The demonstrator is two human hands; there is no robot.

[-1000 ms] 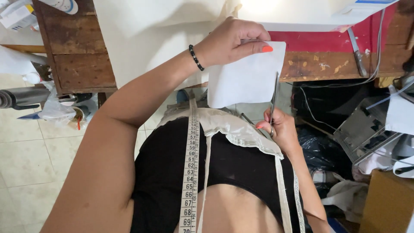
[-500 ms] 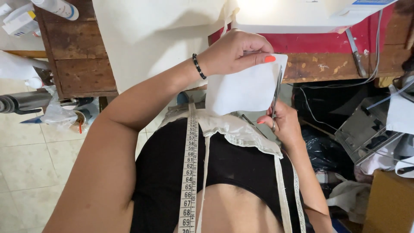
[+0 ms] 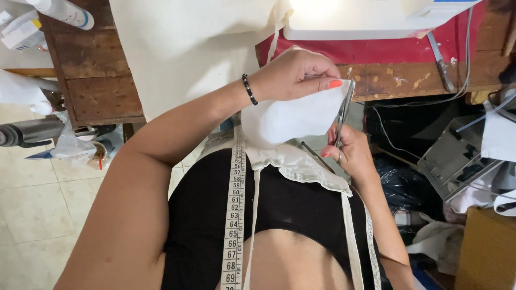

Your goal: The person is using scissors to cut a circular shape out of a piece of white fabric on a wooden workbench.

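- Left hand [image 3: 293, 72]: fingers curled closed, pinching the upper edge of a white fabric piece [image 3: 285, 118] between the thumb and the other fingertips; the nails are painted orange-red.
- White fabric piece: held up in the air in front of the chest, below the edge of the bench [image 3: 408, 78]; its right edge meets the scissor blades.
- Right hand [image 3: 349, 153]: fingers closed through and around the handles of the scissors [image 3: 344, 110], gripping them from below.
- Scissors: blades point upward, nearly upright, lying along the right edge of the white fabric piece; whether the blades are parted cannot be told.
- Bead bracelet [image 3: 247, 88]: dark, worn on the left wrist.
- Measuring tape [image 3: 235, 215]: hangs down the person's front over the black top [image 3: 290, 209].
- Lace-trimmed cream cloth [image 3: 301, 164]: draped on the chest just beneath the held piece, with narrow trim strips trailing downward.
- Bench: worn wooden front with a red covering on top; a white sewing machine [image 3: 371, 16] stands on it, above the left hand.
- Cream fabric [image 3: 183, 48]: a large sheet hanging over the bench's edge, to the left of the left hand.
- Wooden cabinet [image 3: 91, 70]: farther left, standing on a tiled floor [image 3: 32, 204].
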